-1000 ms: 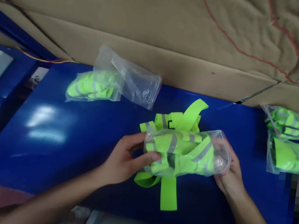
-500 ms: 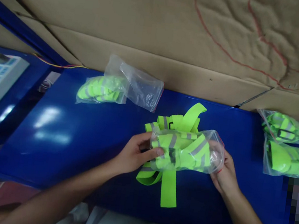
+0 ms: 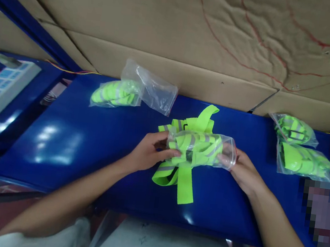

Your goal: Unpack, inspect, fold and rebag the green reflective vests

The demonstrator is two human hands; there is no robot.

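Bag [image 3: 199,154] of straps [image 3: 199,142], left fingers [image 3: 169,154] clasping end, right fingers [image 3: 224,160] inside

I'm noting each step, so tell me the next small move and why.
Probably ease the right hand out of the clear bag: its fingers reach inside the red-edged mouth, the green bundle lies within, and the left hand holds the other end.

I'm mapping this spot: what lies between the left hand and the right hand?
In the head view, a clear bag with yellow-green straps inside spans from the left hand to the right hand; loose straps show past its edges.
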